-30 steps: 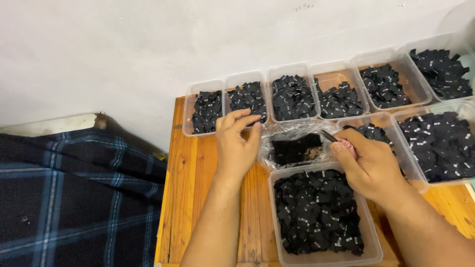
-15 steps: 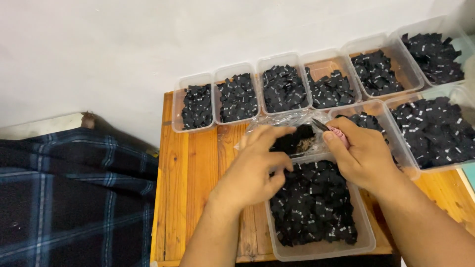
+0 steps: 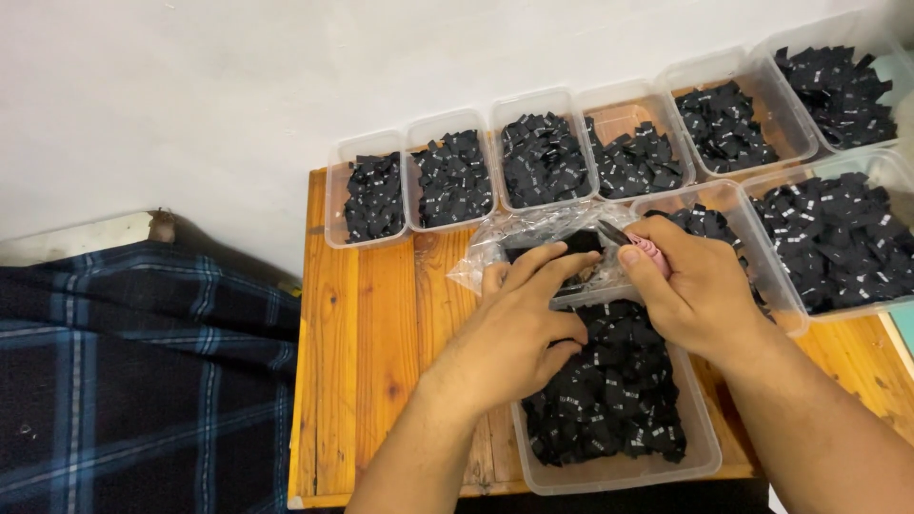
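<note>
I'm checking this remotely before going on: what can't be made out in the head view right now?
- Contents of the crinkled clear plastic bag: covered by the left hand.
- Pink-handled metal tool: mostly inside the right hand; its kind is unclear.
- White marks on the small black fabric pieces: too small.
- Far-right clear plastic tub: cut by the frame edge.

Small black woven labels with white marks, heaped in clear plastic tubs: six along the far wall, two right, one near. Crinkled clear bag mid-worktop.
</note>
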